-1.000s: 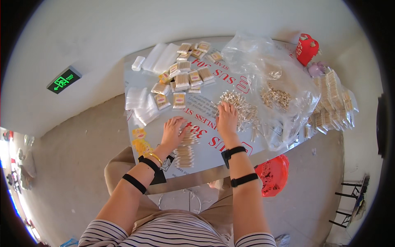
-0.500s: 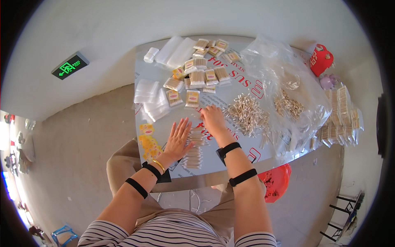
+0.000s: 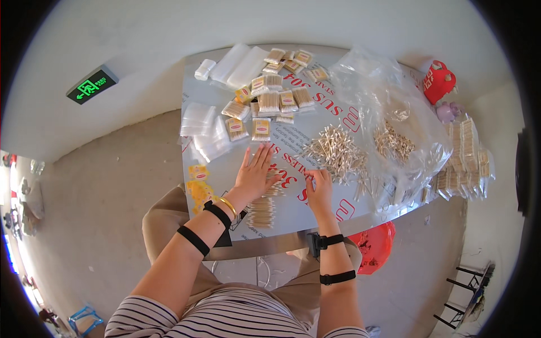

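My left hand [image 3: 252,177] lies flat with its fingers stretched out, on the upper part of a neat row of wooden cotton swabs [image 3: 261,213]. The covered swabs are partly hidden by it. To its right, my right hand [image 3: 320,188] is held with fingers bent and pinched, just below a loose heap of cotton swabs [image 3: 337,155]. Whatever its fingertips hold is too small to tell. Beyond the left hand, several filled swab packs [image 3: 269,102] with yellow cards lie on the metal table [image 3: 313,127]. Loose yellow cards [image 3: 198,188] lie left of the left wrist.
Clear empty sleeves [image 3: 198,119] lie at the table's left, longer plastic bundles [image 3: 231,63] behind. A large clear bag [image 3: 389,84] with more swabs covers the right side. Beyond it stand stacked packs [image 3: 465,146] and a red item [image 3: 439,81]. A red bag [image 3: 376,248] is below the table edge.
My right hand has moved right and nearer me, from above the swab row to below the loose heap. My left hand has slid slightly farther up and right, still flat.
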Demonstrator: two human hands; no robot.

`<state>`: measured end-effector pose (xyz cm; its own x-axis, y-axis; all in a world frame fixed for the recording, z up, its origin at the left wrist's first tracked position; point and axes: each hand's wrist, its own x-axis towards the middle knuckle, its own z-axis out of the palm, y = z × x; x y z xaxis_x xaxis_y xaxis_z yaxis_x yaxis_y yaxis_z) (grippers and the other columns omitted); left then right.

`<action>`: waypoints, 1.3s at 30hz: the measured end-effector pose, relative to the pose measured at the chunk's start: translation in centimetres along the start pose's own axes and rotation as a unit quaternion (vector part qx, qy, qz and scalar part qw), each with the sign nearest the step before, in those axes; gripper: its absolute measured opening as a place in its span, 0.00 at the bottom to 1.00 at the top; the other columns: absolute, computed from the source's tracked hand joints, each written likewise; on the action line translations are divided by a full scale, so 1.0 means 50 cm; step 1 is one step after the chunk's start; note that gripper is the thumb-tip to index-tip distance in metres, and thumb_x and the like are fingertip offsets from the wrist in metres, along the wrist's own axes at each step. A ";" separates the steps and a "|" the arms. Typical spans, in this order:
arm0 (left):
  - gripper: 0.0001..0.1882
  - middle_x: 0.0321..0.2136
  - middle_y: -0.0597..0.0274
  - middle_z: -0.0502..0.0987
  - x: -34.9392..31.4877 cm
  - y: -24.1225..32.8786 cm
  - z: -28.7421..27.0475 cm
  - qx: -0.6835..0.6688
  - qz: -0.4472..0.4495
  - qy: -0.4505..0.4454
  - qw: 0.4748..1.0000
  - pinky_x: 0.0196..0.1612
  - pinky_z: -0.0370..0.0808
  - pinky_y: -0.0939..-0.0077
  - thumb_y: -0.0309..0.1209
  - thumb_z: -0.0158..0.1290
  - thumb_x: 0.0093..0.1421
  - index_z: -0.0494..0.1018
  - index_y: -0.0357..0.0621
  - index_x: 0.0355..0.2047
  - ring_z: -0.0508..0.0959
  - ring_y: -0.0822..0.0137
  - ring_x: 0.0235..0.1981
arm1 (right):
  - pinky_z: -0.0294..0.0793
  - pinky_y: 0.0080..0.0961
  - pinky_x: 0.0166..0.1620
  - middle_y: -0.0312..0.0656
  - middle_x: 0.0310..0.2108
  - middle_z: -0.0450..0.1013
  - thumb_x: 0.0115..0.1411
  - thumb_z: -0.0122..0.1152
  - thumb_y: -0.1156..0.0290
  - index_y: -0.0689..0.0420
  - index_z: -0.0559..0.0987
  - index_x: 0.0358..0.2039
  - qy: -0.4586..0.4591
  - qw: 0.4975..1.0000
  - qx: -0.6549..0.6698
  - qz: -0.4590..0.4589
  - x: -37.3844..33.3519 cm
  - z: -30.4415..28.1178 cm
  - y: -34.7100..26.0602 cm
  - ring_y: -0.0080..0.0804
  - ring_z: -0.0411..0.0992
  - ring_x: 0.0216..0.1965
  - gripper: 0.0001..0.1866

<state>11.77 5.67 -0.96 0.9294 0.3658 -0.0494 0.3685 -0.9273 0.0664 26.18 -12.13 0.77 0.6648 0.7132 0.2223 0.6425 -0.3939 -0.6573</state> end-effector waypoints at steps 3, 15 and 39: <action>0.45 0.73 0.55 0.46 -0.014 0.004 0.001 -0.023 0.007 -0.005 1.000 0.73 0.28 0.50 0.62 0.28 0.68 0.46 0.39 0.72 0.41 0.61 0.75 | 0.69 0.41 0.48 0.44 0.40 0.72 0.55 0.60 0.79 0.55 0.78 0.40 0.010 0.999 -0.029 -0.033 0.013 0.003 0.001 0.46 0.69 0.45 0.11; 0.40 0.73 0.54 0.46 -0.084 -0.029 -0.002 -0.074 0.073 0.006 0.995 0.72 0.29 0.45 0.59 0.33 0.69 0.49 0.44 0.71 0.43 0.59 0.74 | 0.68 0.39 0.51 0.37 0.44 0.70 0.53 0.63 0.76 0.52 0.81 0.35 -0.029 0.973 -0.195 -0.122 0.153 0.027 0.012 0.40 0.67 0.49 0.08; 0.40 0.72 0.53 0.50 -0.038 0.002 -0.024 -0.084 0.063 -0.017 0.994 0.73 0.32 0.51 0.55 0.37 0.70 0.47 0.39 0.71 0.46 0.61 0.74 | 0.71 0.38 0.42 0.40 0.33 0.74 0.56 0.59 0.79 0.55 0.80 0.32 0.018 0.999 0.033 -0.014 0.089 -0.016 0.009 0.43 0.71 0.38 0.05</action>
<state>10.07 5.00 0.32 0.9684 0.2412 -0.0631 0.2493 -0.9381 0.2403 29.76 -9.59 2.05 0.6610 0.7020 0.2651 0.6349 -0.3349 -0.6962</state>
